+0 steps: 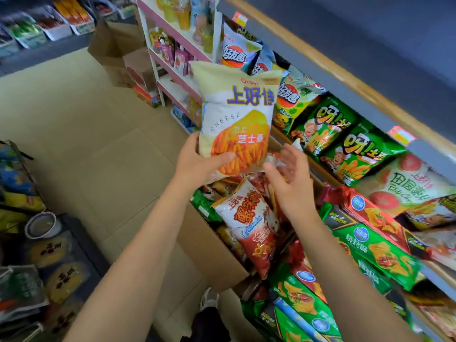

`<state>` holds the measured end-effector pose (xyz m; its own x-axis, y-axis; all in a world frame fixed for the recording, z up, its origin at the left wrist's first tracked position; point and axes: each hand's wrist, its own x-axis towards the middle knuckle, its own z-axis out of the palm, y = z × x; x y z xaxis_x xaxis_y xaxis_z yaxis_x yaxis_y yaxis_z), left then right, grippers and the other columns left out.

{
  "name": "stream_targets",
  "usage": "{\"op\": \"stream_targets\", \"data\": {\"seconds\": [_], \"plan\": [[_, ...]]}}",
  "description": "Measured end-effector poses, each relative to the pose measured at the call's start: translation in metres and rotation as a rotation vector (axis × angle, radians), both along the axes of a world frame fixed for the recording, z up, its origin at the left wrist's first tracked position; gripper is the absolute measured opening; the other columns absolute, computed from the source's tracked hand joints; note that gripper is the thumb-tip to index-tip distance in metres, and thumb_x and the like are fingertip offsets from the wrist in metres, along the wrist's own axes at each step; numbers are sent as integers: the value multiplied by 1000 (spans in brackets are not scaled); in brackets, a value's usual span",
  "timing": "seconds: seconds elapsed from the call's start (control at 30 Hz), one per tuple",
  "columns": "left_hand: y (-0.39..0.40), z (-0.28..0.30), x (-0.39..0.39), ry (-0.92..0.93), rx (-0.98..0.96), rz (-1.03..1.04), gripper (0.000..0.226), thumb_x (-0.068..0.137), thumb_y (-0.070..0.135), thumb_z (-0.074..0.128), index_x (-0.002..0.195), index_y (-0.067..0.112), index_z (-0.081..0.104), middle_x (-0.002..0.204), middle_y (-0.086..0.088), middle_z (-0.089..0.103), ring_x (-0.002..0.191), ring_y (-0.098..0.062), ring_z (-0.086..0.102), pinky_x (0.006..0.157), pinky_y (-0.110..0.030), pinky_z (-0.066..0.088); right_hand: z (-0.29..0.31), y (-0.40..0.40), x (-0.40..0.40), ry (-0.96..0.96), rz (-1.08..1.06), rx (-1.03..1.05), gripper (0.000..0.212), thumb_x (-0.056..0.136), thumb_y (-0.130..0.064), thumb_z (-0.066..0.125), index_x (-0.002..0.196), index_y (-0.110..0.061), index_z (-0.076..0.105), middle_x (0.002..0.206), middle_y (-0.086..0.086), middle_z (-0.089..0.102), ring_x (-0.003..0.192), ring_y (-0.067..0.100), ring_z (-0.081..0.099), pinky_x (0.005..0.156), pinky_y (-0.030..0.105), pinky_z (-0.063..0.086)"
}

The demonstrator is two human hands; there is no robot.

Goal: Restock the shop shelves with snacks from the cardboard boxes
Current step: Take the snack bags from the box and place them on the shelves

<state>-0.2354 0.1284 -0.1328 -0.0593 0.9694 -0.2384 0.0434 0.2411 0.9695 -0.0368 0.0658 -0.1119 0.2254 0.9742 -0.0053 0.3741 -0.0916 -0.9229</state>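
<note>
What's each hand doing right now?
Left hand: grips the cheese snack bag by its bottom edge.
Right hand: open, fingers spread, holding nothing.

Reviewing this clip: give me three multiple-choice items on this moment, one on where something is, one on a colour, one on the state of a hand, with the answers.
1. Where is the open brown cardboard box of snack bags?
A. on the floor below the hands, beside the shelves
B. on the top shelf
C. on the white and pink drinks rack

2. What colour are the bags with the cartoon chef on the shelf?
A. blue
B. green
C. black

3. What is the right hand doing?
A. gripping the cheese bag by its top
B. open, fingers spread, holding nothing
C. resting on the shelf edge

Answers: 1 A, the box sits low by the person's foot, against the shelving. 2 B, their fronts are bright green. 3 B, only the left hand grips the pale yellow cheese-stick snack bag, at its lower edge; the right hand's fingers are spread just beside it.
</note>
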Motion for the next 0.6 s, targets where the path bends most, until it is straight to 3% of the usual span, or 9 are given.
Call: {"op": "stream_targets", "data": {"seconds": [0.1,0.2,0.27,0.3,0.37,0.47,0.53,0.6], "plan": [[-9,39,29,-97,-2,-221,74,47,45,94,113,37,61,109,7,75,101,-15,72,91,-42,57,46,0,31,128,-87,53,80,78,-57,66,143,-15,43,132,-4,56,118,1,57,97,21,47],[-31,72,78,-162,8,-403,67,54,35,94,111,41,59,109,8,74,98,-10,72,90,-37,58,86,-24,75,171,-46,9,58,90,-48,65,136,-17,51,110,-13,65,86,-16,63,71,6,47],[-49,87,115,-186,21,-475,69,60,23,91,116,38,54,110,11,70,93,-2,71,84,-27,59,100,-50,110,187,-77,-19,59,82,-57,68,131,-27,54,110,-16,68,90,-12,66,75,13,51],[-58,94,135,-179,28,-509,81,57,22,94,123,35,50,114,10,67,97,-2,69,86,-28,59,102,-65,129,192,-120,-19,59,78,-59,69,127,-30,56,110,-17,69,94,-9,67,79,16,52],[-76,102,180,-134,53,-574,97,48,33,94,131,35,43,122,9,63,113,-11,64,95,-35,55,108,-98,170,229,-209,16,50,77,-55,72,118,-30,58,109,-16,69,92,-9,67,78,15,53],[-107,119,259,-17,103,-697,106,37,61,87,131,46,43,124,14,63,118,-14,61,101,-40,50,117,-152,235,256,-372,69,63,75,-55,73,124,-18,61,111,-6,72,88,-7,68,71,11,52],[-131,132,317,69,155,-766,91,36,72,83,118,57,47,116,18,65,111,-10,64,100,-39,50,123,-190,280,253,-442,133,67,73,-54,73,126,-14,62,110,-3,74,91,-1,70,71,13,52],[-155,143,372,65,197,-852,78,39,74,84,109,58,53,117,13,69,108,-12,67,98,-42,53,126,-227,328,278,-502,176,70,70,-56,76,126,-18,62,112,-2,74,100,9,71,80,24,57]]}}
